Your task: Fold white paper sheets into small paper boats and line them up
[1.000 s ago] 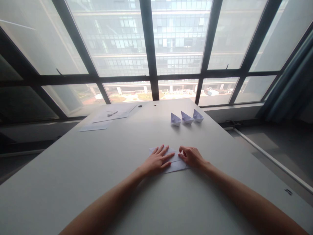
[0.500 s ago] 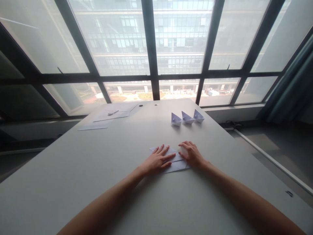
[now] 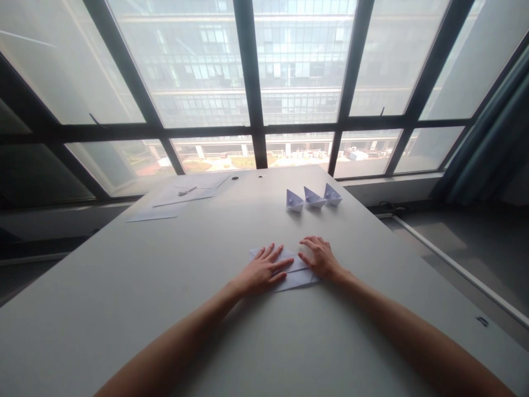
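A folded sheet of white paper [image 3: 295, 280] lies flat on the white table [image 3: 173, 331], with crease lines and layered flaps showing. My left hand [image 3: 264, 270] rests on its left part, palm down with the fingers spread. At the paper's right end is my right hand [image 3: 322, 258], its fingers bent and apart, thumb and fingertips touching or just over the edge; nothing shows gripped in them. Both hands hide parts of the sheet. Three folded paper boats [image 3: 314, 198] stand in a row beyond my right hand.
Flat white sheets [image 3: 165, 212] lie at the table's far left, with a small white object [image 3: 187, 191] on them. Two small holes pierce the far tabletop. A dark mark [image 3: 481, 321] is near the right edge. Large windows [image 3: 206, 66] rise behind the table, and a curtain [image 3: 487, 127] hangs at right.
The whole view has shifted slightly, so things appear a little further left. Both hands keep nearly the same place on the folded paper.
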Motion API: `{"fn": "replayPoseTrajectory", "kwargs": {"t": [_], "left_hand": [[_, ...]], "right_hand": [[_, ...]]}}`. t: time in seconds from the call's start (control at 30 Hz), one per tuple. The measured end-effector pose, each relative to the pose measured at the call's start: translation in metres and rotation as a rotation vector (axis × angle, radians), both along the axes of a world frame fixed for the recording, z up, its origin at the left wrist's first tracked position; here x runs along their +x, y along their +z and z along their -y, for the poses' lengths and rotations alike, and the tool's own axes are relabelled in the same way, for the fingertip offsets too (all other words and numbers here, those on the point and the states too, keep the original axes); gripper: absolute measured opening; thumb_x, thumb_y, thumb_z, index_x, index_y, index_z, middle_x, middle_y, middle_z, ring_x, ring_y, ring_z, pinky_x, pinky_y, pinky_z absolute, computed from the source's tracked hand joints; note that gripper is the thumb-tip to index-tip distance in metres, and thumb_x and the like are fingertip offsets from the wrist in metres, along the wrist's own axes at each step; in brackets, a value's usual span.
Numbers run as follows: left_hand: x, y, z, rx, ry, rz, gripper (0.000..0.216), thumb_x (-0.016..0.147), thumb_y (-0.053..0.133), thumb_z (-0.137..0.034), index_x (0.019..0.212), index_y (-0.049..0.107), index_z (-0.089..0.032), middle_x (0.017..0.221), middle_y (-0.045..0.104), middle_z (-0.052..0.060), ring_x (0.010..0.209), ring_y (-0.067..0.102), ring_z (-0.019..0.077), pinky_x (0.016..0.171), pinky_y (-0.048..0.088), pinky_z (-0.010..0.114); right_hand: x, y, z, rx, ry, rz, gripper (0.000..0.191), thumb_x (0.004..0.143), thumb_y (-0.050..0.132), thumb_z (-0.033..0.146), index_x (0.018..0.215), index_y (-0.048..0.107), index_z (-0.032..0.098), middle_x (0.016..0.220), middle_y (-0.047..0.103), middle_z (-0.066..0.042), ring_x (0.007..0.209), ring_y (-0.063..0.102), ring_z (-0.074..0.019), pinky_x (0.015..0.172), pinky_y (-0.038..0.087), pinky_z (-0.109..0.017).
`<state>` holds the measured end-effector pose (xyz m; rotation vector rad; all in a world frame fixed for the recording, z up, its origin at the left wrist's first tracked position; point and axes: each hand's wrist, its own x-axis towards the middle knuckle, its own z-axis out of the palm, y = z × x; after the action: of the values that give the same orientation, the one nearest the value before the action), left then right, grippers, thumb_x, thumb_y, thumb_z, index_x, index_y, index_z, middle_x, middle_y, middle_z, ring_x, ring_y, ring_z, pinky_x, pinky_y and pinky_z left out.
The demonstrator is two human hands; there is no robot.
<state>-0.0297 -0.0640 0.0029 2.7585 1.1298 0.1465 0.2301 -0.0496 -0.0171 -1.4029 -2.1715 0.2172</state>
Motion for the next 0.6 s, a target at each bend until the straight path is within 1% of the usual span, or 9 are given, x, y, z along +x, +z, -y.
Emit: {"fn": "replayPoseTrajectory", "kwargs": {"t": [0.07, 0.13, 0.37, 0.47, 0.6], "left_hand": [[0.0, -0.001, -0.001, 0.005, -0.006, 0.0, 0.051, 0.102, 0.038, -0.057, 0.151, 0.037, -0.043, 0.166, 0.015, 0.001, 0.151, 0.014, 0.0375, 0.119, 0.018, 0.058], [-0.001, -0.002, -0.001, 0.005, -0.01, 0.001, 0.052, 0.102, 0.038, -0.057, 0.152, 0.036, -0.043, 0.166, 0.014, 0.002, 0.151, 0.013, 0.0375, 0.119, 0.018, 0.059], [-0.002, -0.005, -0.002, 0.003, -0.006, -0.004, 0.051, 0.102, 0.038, -0.058, 0.151, 0.036, -0.044, 0.166, 0.012, 0.001, 0.151, 0.012, 0.0377, 0.119, 0.018, 0.059], [-0.002, -0.004, -0.002, 0.004, -0.005, -0.002, 0.051, 0.102, 0.038, -0.057, 0.151, 0.037, -0.044, 0.166, 0.012, 0.001, 0.151, 0.012, 0.0371, 0.119, 0.017, 0.058], [-0.001, -0.004, -0.002, -0.009, -0.001, -0.012, 0.051, 0.102, 0.038, -0.058, 0.151, 0.036, -0.043, 0.166, 0.011, 0.001, 0.151, 0.011, 0.0364, 0.119, 0.017, 0.057]], "right_hand": [[0.0, 0.0, 0.0, 0.002, 0.017, 0.025, 0.041, 0.09, 0.064, 0.042, 0.126, 0.061, 0.023, 0.132, 0.058, -0.012, 0.123, 0.049, -0.0301, 0.102, 0.036, -0.048], [0.0, 0.0, 0.0, -0.006, 0.026, 0.042, 0.044, 0.088, 0.066, 0.042, 0.128, 0.061, 0.024, 0.133, 0.057, -0.013, 0.125, 0.047, -0.0307, 0.103, 0.036, -0.048], [0.002, 0.001, 0.0, -0.026, 0.054, 0.074, 0.039, 0.093, 0.06, 0.032, 0.131, 0.06, 0.027, 0.137, 0.056, -0.011, 0.129, 0.045, -0.0298, 0.104, 0.034, -0.049], [0.008, 0.004, -0.001, -0.036, 0.108, 0.111, 0.041, 0.093, 0.059, 0.031, 0.134, 0.059, 0.029, 0.14, 0.055, -0.01, 0.13, 0.044, -0.0296, 0.105, 0.035, -0.049], [0.022, 0.006, -0.006, -0.067, 0.213, 0.176, 0.044, 0.093, 0.06, 0.036, 0.138, 0.057, 0.035, 0.146, 0.051, -0.008, 0.134, 0.041, -0.0304, 0.108, 0.033, -0.05]]}}
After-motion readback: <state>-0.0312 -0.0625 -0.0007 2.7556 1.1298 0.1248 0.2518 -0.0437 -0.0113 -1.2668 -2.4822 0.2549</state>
